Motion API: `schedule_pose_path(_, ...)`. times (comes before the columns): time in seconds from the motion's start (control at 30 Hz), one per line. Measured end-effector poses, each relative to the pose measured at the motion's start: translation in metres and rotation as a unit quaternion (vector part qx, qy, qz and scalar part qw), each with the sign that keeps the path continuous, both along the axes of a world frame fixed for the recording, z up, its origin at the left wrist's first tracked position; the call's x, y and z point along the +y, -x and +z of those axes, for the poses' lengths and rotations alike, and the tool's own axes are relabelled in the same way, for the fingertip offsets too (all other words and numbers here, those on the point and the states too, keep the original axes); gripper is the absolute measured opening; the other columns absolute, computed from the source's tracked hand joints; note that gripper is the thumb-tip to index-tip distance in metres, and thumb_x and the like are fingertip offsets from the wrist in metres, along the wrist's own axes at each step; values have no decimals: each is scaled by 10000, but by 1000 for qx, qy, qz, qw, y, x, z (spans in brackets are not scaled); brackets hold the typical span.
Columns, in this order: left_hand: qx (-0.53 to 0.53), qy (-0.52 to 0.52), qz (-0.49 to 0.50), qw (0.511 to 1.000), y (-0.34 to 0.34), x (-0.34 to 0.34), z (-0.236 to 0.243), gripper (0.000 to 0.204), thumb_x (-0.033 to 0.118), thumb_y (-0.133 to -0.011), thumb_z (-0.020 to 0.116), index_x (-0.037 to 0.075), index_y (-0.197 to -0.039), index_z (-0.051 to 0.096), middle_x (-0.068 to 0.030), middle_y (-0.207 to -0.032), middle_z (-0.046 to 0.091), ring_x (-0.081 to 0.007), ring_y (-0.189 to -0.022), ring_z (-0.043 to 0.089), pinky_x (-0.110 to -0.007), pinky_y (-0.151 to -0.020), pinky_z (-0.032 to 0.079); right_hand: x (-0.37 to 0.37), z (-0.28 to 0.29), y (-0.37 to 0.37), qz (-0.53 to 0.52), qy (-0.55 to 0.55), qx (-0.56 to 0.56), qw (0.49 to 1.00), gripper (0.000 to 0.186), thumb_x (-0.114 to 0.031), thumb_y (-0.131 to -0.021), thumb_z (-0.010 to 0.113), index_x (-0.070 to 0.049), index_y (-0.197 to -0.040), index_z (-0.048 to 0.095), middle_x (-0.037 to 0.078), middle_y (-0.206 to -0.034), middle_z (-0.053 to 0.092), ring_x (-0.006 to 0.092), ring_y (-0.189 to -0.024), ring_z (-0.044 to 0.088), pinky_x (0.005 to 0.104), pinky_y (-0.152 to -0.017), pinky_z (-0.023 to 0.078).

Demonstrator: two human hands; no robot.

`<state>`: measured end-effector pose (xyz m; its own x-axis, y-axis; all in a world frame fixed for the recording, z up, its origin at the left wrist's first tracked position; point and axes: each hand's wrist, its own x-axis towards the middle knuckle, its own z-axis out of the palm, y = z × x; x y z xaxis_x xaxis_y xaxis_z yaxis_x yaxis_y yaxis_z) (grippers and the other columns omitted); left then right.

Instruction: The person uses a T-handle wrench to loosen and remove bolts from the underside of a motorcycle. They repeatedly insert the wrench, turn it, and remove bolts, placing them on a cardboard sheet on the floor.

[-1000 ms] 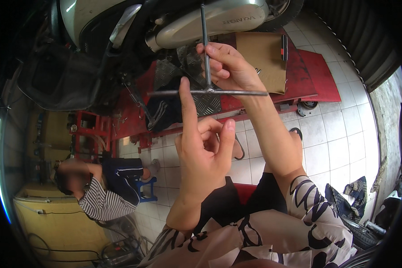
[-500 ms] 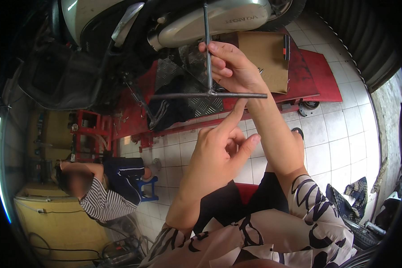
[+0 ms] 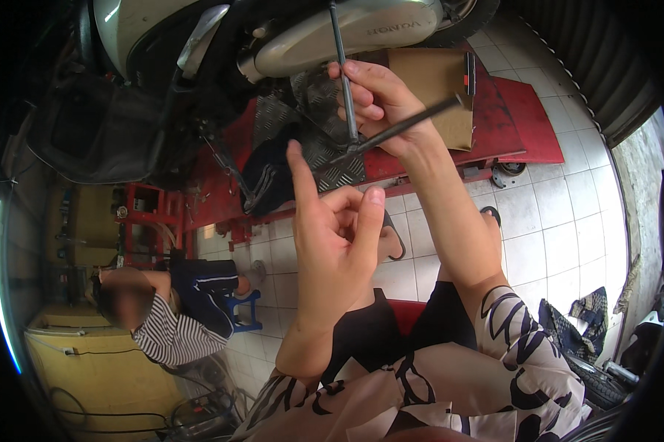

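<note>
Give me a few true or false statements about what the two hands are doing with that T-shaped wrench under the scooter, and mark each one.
1. The right hand grips the T-shaped wrench. True.
2. The left hand holds the wrench's crossbar. False: it is apart from the wrench, below it, index finger raised and holding nothing.
3. The wrench shaft points up toward the scooter. True.
4. The scooter stands on a blue lift. False: the lift platform is red.
5. A person in a striped shirt sits at lower left. True.
</note>
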<state>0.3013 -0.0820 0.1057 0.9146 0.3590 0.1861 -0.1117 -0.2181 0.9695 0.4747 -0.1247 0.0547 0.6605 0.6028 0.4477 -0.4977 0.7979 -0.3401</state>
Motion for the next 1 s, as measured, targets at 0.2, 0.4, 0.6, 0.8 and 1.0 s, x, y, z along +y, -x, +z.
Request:
schedule_pose_path(0.2, 24, -93, -197, 976, 6, 8, -2, 818, 89, -867, 643, -5, -1494, 126, -43, -668, 629, -43, -536, 537, -175, -500, 387, 3, 0, -2, -9, 5, -12, 1000, 197, -180, -950, 564, 15, -969, 581, -56, -595, 424, 13, -468, 306, 189, -471, 243)
schedule_pose_path(0.4, 134, -119, -194, 964, 7, 22, -19, 844, 79, -864, 631, 0, -1499, 81, -28, -650, 610, -38, -503, 503, -185, -490, 367, -4, 1, -4, -13, 7, -14, 1000, 203, -181, -948, 566, 15, -998, 577, -65, -586, 407, 10, -463, 307, 192, -475, 251)
schedule_pose_path(0.6, -18, -54, -117, 991, 5, 0, -4, 663, 111, -870, 647, -20, -1435, 327, -39, -615, 592, -38, -496, 505, -188, -470, 361, 2, -1, 0, -12, 26, -5, 1000, 193, -163, -948, 562, 26, -982, 587, -55, -597, 438, 11, -461, 310, 194, -470, 248)
schedule_pose_path(0.8, 61, -223, -253, 939, 7, 9, 2, 697, 100, -859, 650, -67, -1430, 288, -54, -587, 588, -29, -464, 490, -214, -456, 380, 3, 3, 1, -9, 30, -11, 999, 193, -161, -945, 566, 27, -981, 585, -50, -594, 440, 18, -465, 315, 198, -472, 249)
schedule_pose_path(1.0, 15, -204, -36, 978, 7, 0, -4, 786, 0, -886, 575, -55, -1483, 67, -14, -625, 579, -9, -549, 476, -141, -513, 367, 4, -4, -3, -10, 55, -27, 998, 191, -155, -945, 563, 31, -983, 583, -45, -591, 441, 24, -467, 318, 206, -477, 258)
